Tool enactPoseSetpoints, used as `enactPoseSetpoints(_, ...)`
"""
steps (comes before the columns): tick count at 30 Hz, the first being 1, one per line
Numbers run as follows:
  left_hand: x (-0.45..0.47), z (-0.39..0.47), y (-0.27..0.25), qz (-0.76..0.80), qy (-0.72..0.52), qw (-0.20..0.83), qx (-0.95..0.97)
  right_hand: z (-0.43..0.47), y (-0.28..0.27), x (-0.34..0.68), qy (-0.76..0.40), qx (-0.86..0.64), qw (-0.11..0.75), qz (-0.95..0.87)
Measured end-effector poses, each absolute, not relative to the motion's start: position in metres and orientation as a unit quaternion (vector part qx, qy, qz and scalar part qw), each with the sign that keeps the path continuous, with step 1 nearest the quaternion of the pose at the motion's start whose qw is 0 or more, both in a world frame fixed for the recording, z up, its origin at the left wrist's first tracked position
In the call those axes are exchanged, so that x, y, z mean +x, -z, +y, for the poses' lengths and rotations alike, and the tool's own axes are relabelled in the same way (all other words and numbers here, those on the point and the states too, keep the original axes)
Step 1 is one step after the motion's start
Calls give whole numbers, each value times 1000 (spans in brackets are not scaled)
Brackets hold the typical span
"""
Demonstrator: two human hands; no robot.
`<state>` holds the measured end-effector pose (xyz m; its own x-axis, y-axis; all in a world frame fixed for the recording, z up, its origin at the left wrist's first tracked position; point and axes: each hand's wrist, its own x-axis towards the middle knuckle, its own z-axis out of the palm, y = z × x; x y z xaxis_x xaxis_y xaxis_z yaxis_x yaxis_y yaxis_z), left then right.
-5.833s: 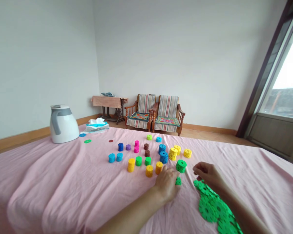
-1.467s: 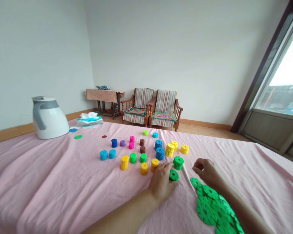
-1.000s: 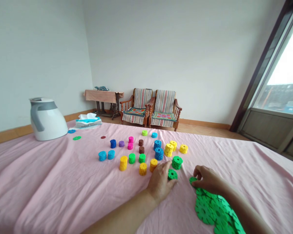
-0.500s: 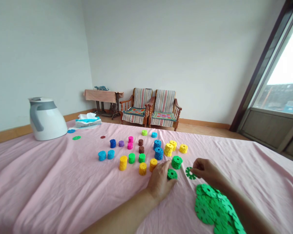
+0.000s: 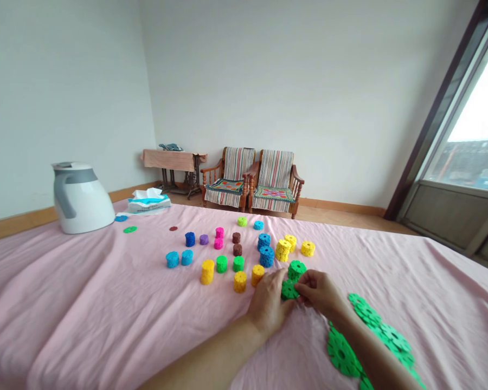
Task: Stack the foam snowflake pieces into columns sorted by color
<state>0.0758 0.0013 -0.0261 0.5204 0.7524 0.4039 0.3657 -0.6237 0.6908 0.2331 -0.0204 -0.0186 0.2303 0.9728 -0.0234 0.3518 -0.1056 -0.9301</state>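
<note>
My left hand [image 5: 268,301] curves round a short stack of dark green notched plastic discs, its thumb in front and its fingers behind. At the top of that stack, my right hand [image 5: 320,293] pinches a green snowflake disc [image 5: 289,288] by its right edge. Whether this disc lies flat on those below is hard to make out. Just behind stands another green stack [image 5: 296,268]. Beneath my right forearm spreads a loose pile of green discs [image 5: 342,353], partly covered by the arm.
Several short stacks stand beyond my hands, among them yellow [image 5: 282,250], blue [image 5: 265,257] and orange [image 5: 207,272] ones. A white jug [image 5: 85,203] and a tissue box [image 5: 148,202] are at the far left. The pink cloth [image 5: 126,325] is wrinkled.
My right hand has moved left, bringing the green disc from beside the stack to its top. My left hand stays around the stack. More of the loose pile shows to the right of my forearm.
</note>
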Motion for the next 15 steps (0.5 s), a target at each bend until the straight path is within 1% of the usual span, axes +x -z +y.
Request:
enactPoseSetpoints(7,76,1,25,339,-352,273,829,-22,18,235,-280,-698,391,-530)
enactPoseSetpoints(10,76,0,24,333,-354,275,829,-22,18,234,-300,-689,398,-526)
enactPoseSetpoints(15,77,-1,20,319,-363,282,829,-23,20,238,-379,-635,463,-490)
